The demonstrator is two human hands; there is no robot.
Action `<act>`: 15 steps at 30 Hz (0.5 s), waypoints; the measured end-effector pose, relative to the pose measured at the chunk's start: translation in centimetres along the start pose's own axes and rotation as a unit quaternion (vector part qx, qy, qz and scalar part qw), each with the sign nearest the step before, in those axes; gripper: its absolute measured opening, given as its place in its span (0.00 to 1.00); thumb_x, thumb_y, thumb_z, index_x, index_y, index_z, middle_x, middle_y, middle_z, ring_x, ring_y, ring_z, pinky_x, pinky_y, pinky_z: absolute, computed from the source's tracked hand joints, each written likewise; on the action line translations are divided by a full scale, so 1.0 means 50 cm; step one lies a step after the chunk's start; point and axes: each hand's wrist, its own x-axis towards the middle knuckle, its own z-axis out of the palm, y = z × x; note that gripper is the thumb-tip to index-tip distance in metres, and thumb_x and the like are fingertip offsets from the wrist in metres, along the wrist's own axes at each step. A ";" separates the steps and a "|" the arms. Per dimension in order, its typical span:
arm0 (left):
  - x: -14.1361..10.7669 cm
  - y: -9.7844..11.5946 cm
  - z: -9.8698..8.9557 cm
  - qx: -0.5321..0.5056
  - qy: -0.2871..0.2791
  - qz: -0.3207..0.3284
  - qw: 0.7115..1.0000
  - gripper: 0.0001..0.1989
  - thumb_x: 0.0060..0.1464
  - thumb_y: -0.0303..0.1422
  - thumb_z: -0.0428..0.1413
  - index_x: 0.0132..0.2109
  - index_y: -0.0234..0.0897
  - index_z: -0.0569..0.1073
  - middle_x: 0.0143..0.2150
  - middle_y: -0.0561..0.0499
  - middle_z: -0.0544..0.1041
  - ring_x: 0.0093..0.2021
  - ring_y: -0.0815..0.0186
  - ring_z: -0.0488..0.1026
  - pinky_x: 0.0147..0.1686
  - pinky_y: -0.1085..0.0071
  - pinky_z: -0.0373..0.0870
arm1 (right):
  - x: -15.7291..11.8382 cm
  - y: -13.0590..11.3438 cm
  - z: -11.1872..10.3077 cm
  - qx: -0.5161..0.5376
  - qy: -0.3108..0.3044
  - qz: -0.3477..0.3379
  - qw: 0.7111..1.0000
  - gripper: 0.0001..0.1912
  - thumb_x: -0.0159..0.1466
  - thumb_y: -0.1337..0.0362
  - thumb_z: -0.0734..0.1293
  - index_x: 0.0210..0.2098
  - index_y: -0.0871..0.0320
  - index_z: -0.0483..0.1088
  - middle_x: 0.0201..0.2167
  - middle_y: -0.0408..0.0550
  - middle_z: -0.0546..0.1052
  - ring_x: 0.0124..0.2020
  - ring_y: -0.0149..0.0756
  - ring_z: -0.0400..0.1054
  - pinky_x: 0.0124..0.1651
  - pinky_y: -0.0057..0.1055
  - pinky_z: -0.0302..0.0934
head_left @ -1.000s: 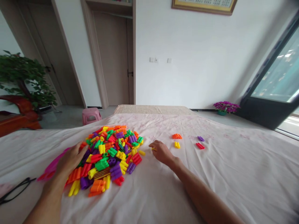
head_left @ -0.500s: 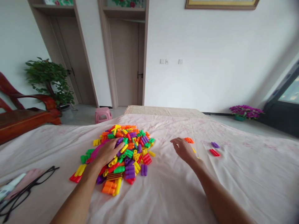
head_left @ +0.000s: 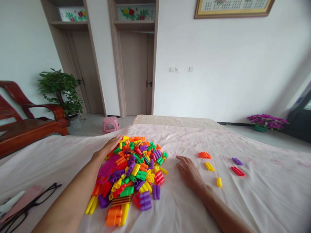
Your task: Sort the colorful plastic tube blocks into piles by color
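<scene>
A heap of bright plastic building blocks [head_left: 141, 174], tube-shaped in red, yellow, green, orange and purple, lies on the cloth. My left hand [head_left: 108, 149] rests along the heap's far left edge, its fingers stretched out and partly hidden behind blocks. A flat magenta piece [head_left: 108, 170] lies just below that hand. To the right of the heap, my right hand [head_left: 190, 173] is low over the cloth, palm down, fingers extended, holding nothing. Beyond it lie loose blocks: an orange one [head_left: 204, 155], two yellow ones, a purple one [head_left: 237, 161] and a red one [head_left: 237, 171].
A pale flowered cloth [head_left: 272, 194] covers the surface. Black glasses [head_left: 36, 200], a pink cloth [head_left: 23, 204] and a white tube [head_left: 11, 202] lie at the left. Farther off are a pink stool [head_left: 110, 124], a wooden chair [head_left: 36, 116] and potted plants.
My left hand has moved from the top of the heap to its far left edge. My right hand sits nearer the heap, uncovering the yellow blocks. The view has tilted upward.
</scene>
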 end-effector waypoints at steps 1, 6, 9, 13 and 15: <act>0.012 -0.004 0.011 -0.006 -0.010 0.000 1.000 0.39 0.52 0.58 0.45 0.60 0.34 0.71 0.68 0.40 0.67 0.69 0.52 0.61 0.65 0.60 0.58 | 0.000 0.000 0.001 -0.002 -0.004 0.000 1.000 0.23 0.69 0.60 0.57 0.60 0.59 0.68 0.57 0.57 0.74 0.58 0.46 0.66 0.62 0.44 0.60; 0.038 -0.005 0.050 -0.033 -0.049 0.016 0.998 0.38 0.51 0.59 0.49 0.61 0.39 0.72 0.67 0.45 0.69 0.68 0.53 0.63 0.66 0.63 0.55 | 0.006 0.000 0.006 0.001 -0.009 0.008 1.000 0.23 0.70 0.60 0.57 0.60 0.58 0.68 0.58 0.57 0.73 0.59 0.46 0.66 0.63 0.44 0.60; 0.027 0.007 0.065 -0.043 -0.055 0.021 0.997 0.39 0.52 0.58 0.49 0.63 0.38 0.69 0.68 0.44 0.66 0.68 0.52 0.62 0.67 0.59 0.54 | 0.012 -0.001 0.011 0.006 -0.002 0.008 1.000 0.23 0.70 0.59 0.57 0.60 0.57 0.69 0.57 0.57 0.73 0.59 0.46 0.66 0.63 0.46 0.59; -0.012 0.047 0.087 -0.053 -0.089 0.044 0.994 0.39 0.53 0.57 0.51 0.64 0.37 0.70 0.66 0.43 0.70 0.66 0.51 0.64 0.66 0.59 0.57 | 0.019 -0.004 0.024 0.026 0.014 -0.013 0.999 0.22 0.70 0.59 0.57 0.60 0.56 0.69 0.58 0.57 0.73 0.58 0.47 0.66 0.63 0.47 0.60; -0.037 0.076 0.101 -0.056 -0.105 0.064 0.991 0.37 0.54 0.56 0.50 0.64 0.38 0.70 0.66 0.43 0.69 0.67 0.52 0.64 0.66 0.60 0.56 | 0.021 -0.004 0.030 0.042 0.028 -0.019 0.999 0.22 0.71 0.57 0.57 0.60 0.56 0.68 0.58 0.57 0.72 0.59 0.47 0.65 0.63 0.49 0.59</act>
